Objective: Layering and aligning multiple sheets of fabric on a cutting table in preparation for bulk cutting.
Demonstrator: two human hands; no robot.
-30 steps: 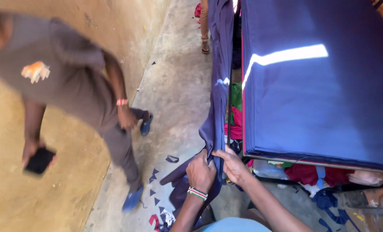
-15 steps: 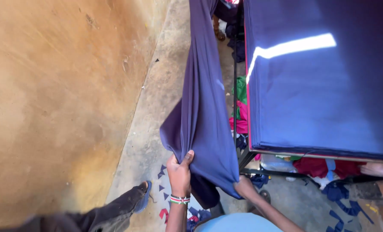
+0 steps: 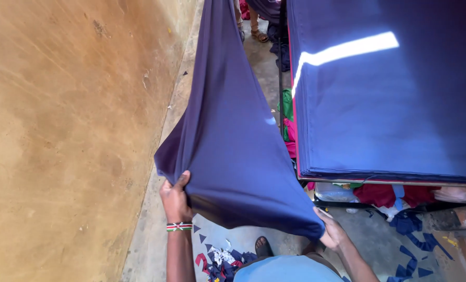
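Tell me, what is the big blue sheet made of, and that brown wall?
The blue sheet looks like soft, matte woven or knit cloth: it sags and folds between the left hand and the right hand. The brown wall looks like rough plaster or earth, matte, blotchy and chipped; which one, I cannot tell.

My left hand (image 3: 175, 201) and right hand (image 3: 333, 234) gripped a navy cloth (image 3: 233, 141). It hung beside a stack (image 3: 389, 104).
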